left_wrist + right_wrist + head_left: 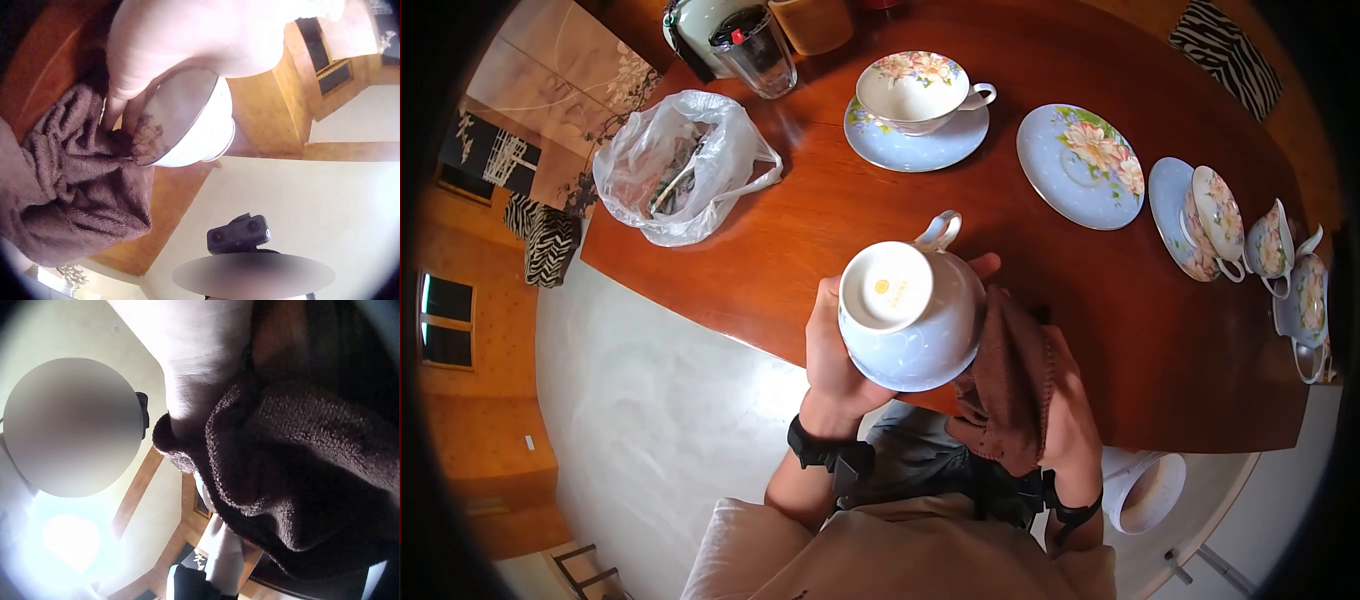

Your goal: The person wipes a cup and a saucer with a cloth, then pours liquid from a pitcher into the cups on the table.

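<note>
My left hand (830,360) grips a light blue teacup (925,345) from its left side, over the near edge of the table. The cup lies tipped, its white base with a gold mark toward the head camera and its handle pointing away. In the left wrist view, flowers (149,140) show inside its mouth. A brown cloth (1012,375) hangs in folds from my right hand (1072,405), bunched against the cup's right side near the rim. Cloth hides most of the right fingers, also in the right wrist view, where the cloth (294,469) fills much of the picture.
A floral cup (910,95) stands on a saucer (915,155) at the back, beside a bare saucer (1080,165). More floral cups (1220,215) and a small jug (1270,245) line the right edge. A plastic bag (685,170) and a glass tumbler (760,60) are left.
</note>
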`<state>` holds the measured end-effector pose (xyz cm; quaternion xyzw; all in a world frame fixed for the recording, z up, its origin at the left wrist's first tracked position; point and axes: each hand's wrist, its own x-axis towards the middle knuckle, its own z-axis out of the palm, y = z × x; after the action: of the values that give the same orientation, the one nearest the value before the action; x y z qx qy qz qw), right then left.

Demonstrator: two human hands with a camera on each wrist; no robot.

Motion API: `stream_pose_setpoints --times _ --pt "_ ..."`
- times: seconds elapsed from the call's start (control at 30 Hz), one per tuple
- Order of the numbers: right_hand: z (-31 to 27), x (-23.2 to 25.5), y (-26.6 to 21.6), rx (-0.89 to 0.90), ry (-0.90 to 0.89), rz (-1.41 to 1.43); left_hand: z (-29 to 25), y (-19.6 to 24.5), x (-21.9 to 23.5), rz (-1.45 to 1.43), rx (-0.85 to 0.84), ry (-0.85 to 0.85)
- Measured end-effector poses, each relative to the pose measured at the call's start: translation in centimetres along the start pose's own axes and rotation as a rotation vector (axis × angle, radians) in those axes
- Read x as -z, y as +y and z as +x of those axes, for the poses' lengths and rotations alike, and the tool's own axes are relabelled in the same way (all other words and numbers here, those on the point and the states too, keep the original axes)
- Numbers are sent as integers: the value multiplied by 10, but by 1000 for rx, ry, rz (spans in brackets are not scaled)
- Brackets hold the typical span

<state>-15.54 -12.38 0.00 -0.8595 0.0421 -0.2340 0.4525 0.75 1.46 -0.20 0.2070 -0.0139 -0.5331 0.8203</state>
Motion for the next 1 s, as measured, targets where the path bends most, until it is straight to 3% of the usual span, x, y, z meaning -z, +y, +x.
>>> stream_pose_setpoints --times 0.23,0.43,0.63,0.8,0.83,0.9,1.0 --pt "2 -3 2 8 -29 -97 -1 -1 -1 82 6 22" --pt "-1 0 4 53 -125 -178 4 -3 -1 79 -23 -161" --pt "10 6 -12 187 -272 -190 1 -7 -8 -27 -49 -74" --pt "4 5 -7 278 -141 -52 0 -7 1 -219 5 -218" --pt "3 6 -5 290 -107 -38 0 -5 -1 -161 11 -122" --pt "-3 6 2 315 -45 7 -2 -4 2 -214 26 -153" --pt "-13 -2 8 49 -21 155 -6 -2 1 -248 53 -159"
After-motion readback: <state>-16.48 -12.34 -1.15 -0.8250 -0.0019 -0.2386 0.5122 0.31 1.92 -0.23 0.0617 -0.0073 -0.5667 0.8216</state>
